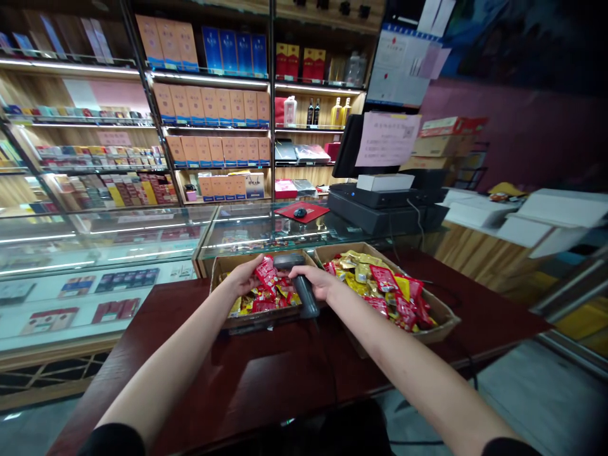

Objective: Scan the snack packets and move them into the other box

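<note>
Hands (278, 277) well inside table edges (285, 354).

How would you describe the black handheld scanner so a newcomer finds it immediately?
Find the dark red table, then the left brown cardboard box of shiny packets. Over its right end, the right hand holds the scanner, black and gun-shaped unlike them.

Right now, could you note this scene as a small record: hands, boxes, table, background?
Left hand: holding a red packet
Right hand: gripping a black handheld scanner
Left box: red and yellow packets, below the hands
Right box: red, yellow and gold packets
Table: dark reddish-brown, shiny
Behind: glass counter with a mouse on a red mat
</note>
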Motion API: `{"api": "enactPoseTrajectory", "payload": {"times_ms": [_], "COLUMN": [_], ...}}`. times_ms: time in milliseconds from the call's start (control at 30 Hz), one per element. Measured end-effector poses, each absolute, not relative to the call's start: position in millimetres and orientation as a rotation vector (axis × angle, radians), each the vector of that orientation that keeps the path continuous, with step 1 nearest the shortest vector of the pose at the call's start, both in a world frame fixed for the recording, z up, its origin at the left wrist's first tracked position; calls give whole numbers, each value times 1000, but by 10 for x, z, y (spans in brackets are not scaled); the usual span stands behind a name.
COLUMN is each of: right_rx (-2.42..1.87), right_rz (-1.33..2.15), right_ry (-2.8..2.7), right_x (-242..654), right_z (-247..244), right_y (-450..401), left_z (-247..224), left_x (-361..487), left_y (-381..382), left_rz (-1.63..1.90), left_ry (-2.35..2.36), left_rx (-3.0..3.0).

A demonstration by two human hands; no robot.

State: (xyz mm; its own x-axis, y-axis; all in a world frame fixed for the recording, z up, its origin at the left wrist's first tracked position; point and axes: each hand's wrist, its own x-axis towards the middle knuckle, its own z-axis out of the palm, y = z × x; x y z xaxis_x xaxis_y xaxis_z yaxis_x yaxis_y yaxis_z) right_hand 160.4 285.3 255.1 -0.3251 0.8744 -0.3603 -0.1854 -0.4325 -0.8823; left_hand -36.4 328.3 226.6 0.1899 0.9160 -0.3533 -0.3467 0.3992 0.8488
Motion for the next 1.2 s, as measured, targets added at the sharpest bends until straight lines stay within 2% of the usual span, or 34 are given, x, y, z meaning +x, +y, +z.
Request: {"api": "enactPoseTrajectory", "payload": {"times_ms": [100,300,600,800,967,1200], "right_rx": [-1049,-1159,-1187,-1128,-1231,-1302], "right_rz": [1909,1833,1304,1528,1475,1384], "right_ry": [-823,-707,-1120,-1114,-1171,-1201], "right_x": [1639,1603,1508,1295,1179,1170], "right_z": [2544,2573,2485,2293,2048,2072], "right_y": [2843,2748,2268,1787,1697,1661], "left_z": [2234,2151,2194,2239,2190,2203], "left_x": [-306,-342,-369,-358,-354,-372], "left_y": [3273,3290,3335,3389,3410,3364], "left_rz": [957,837,799,786,768,744], "left_ry": [955,901,990,1047,1062,1081], "left_rx": [627,750,909,944,961,960]}}
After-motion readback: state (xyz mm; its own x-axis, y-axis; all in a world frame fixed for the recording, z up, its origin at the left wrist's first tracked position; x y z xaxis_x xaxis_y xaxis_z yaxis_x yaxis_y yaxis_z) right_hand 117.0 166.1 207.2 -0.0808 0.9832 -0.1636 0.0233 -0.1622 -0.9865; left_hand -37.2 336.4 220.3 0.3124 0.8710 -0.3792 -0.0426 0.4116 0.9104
